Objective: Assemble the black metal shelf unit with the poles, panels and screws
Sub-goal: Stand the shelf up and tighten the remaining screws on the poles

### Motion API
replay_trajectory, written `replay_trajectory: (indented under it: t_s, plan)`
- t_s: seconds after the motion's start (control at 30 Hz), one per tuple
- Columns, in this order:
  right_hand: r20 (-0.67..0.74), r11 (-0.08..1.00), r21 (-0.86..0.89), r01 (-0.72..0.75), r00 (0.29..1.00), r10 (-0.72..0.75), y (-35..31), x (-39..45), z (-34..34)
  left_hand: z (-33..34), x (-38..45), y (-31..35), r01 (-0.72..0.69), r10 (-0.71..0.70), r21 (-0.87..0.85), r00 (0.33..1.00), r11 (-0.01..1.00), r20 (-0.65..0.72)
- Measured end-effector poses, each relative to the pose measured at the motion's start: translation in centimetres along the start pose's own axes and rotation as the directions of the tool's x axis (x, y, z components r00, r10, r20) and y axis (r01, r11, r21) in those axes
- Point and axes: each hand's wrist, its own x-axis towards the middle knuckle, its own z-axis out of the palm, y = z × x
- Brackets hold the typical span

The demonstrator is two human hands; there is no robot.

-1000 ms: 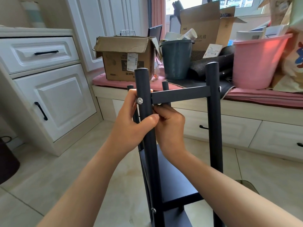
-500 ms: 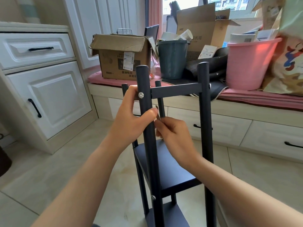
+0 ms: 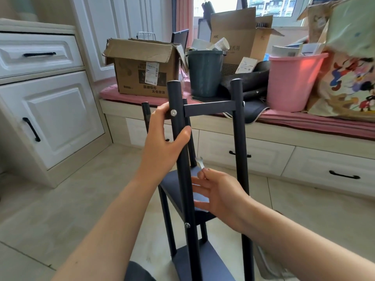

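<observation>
Bright daylight enters from the window at the far side, which is overexposed and white. Shadows on the floor tiles are soft. Straight lines bend near the edges, and the right edge looks blurred.

Black shelf upright on floor, left hand gripping near pole below screw, right hand pinching small wrench, cardboard box, pink bucket on window bench
</observation>
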Motion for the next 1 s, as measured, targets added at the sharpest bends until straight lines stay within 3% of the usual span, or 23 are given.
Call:
replay_trajectory:
  t_s: [0.2,0.33,0.43,0.5,0.6,0.67,0.73,1.0]
  plan:
    - [-0.071,0.992,0.122,-0.038,0.996,0.047,0.3,0.2,2.2,-0.1,-0.7,-1.1,0.077,-0.077,0.020,0.997,0.997,0.023]
    - [-0.095,0.974,0.214,-0.072,0.991,0.094,0.2,0.5,3.1,-0.9,-1.4,-2.5,0.183,-0.174,-0.044,0.973,0.982,0.155]
    - [-0.110,0.963,0.266,-0.040,0.991,0.072,0.3,0.9,3.4,-1.8,-2.1,-4.0,0.244,-0.245,0.033,0.942,0.969,0.228]
    - [-0.123,0.971,0.239,-0.015,0.991,0.046,0.4,1.3,3.4,-2.6,-2.5,-6.1,0.286,-0.349,0.221,0.873,0.933,0.342]
    - [-0.136,0.980,0.198,0.021,0.991,0.006,0.3,1.4,3.4,-3.3,-3.4,-9.0,0.184,-0.506,0.538,0.668,0.823,0.545]
    - [-0.153,0.982,0.181,0.050,0.988,-0.022,0.2,1.4,3.1,-2.9,-4.1,-9.9,0.078,-0.522,0.583,0.552,0.809,0.650]
    - [-0.166,0.987,0.133,0.093,0.984,-0.070,0.2,1.4,2.8,-2.0,-4.7,-10.0,0.022,-0.513,0.578,0.488,0.816,0.706]
    - [-0.193,0.978,0.149,0.146,0.974,-0.116,-0.3,2.1,2.4,1.2,-5.4,-10.0,-0.172,-0.355,0.539,0.584,0.824,0.730]
